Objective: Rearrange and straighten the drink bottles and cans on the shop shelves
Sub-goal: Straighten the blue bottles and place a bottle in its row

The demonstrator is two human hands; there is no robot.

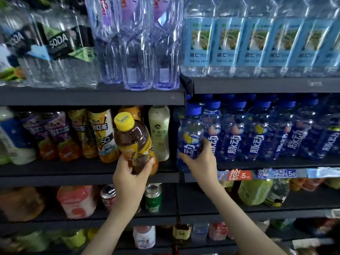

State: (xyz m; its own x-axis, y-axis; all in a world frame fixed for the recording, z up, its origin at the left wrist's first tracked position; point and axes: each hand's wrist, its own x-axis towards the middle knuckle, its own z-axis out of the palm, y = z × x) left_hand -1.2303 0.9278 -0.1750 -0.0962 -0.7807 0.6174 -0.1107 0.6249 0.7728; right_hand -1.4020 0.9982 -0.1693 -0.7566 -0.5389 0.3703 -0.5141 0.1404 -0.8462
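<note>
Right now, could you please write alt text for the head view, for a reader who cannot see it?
A person's left hand grips a tilted yellow-capped tea bottle and the right hand a blue-capped bottle, both at the middle shelf of crowded drink racks.

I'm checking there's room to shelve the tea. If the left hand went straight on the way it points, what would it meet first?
Probably the orange bottle standing just behind the yellow-capped tea bottle that the left hand grips, though depth is unclear.
</note>
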